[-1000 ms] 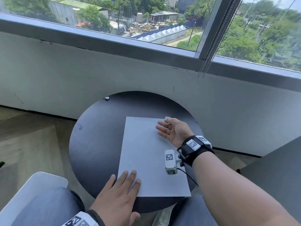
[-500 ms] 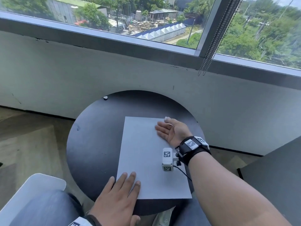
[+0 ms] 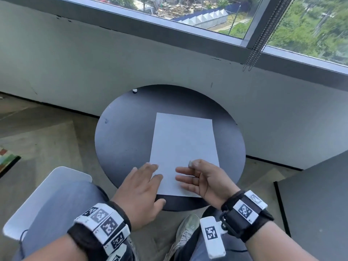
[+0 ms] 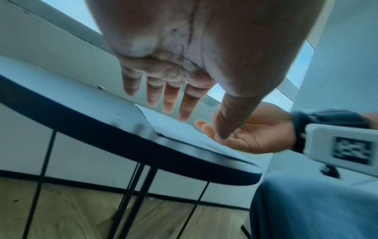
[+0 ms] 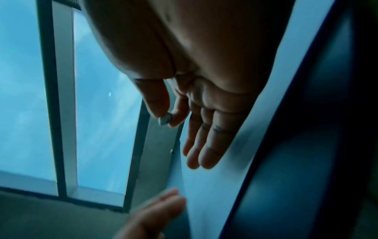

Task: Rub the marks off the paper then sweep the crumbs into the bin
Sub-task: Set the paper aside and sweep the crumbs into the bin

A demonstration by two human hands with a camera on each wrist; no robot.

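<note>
My left hand (image 3: 140, 189) lies flat, fingers on the paper's (image 3: 183, 147) near corner on the table (image 3: 120, 140); my right hand (image 3: 202, 180) pinches the eraser (image 3: 190, 163). A careless sweep could scatter crumbs floorward; no bin visible.

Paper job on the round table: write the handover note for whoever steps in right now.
Left hand: open, fingers straight, at the near left corner of the paper; whether it touches cannot be told.
Right hand: palm turned sideways over the paper's near edge, thumb and forefinger pinching a small grey eraser.
The paper lies flat on the round table. A small white bit sits at the table's far edge.
Done: no marks show on the paper from here.
Left: crumbs are too small to see, and no bin is in view. Find the bin, then sweep.
</note>
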